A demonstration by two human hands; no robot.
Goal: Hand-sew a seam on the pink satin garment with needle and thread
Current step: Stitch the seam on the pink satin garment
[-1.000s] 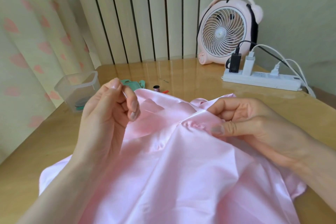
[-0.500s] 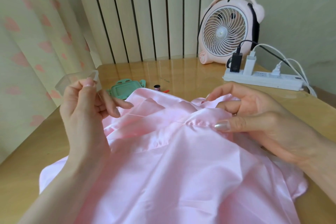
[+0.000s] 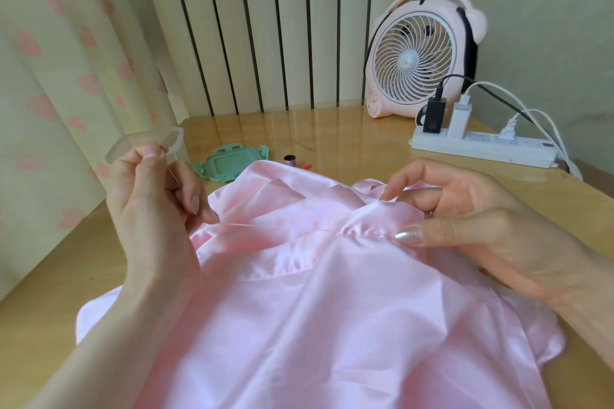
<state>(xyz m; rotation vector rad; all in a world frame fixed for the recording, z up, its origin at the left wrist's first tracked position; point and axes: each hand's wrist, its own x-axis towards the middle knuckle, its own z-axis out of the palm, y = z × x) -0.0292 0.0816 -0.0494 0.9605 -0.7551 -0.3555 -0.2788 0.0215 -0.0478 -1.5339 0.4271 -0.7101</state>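
A glossy pink satin garment point(image 3: 332, 309) lies bunched on the wooden table point(image 3: 349, 143), its lower edge cut off. The right hand point(image 3: 465, 222) pinches the seam fold. The raised left hand point(image 3: 153, 202) pinches a thin, barely discernible needle point(image 3: 173, 173) and half hides a clear plastic tub point(image 3: 146, 139).

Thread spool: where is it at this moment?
Head view, centre-left: the thread spool stands on the table just beyond the pink garment's far edge, between the green lid on its left and a small red item.

Two hands point(image 3: 153, 202) point(image 3: 471, 222), one garment point(image 3: 332, 309), one fan point(image 3: 415, 60), one spool point(image 3: 289, 158)
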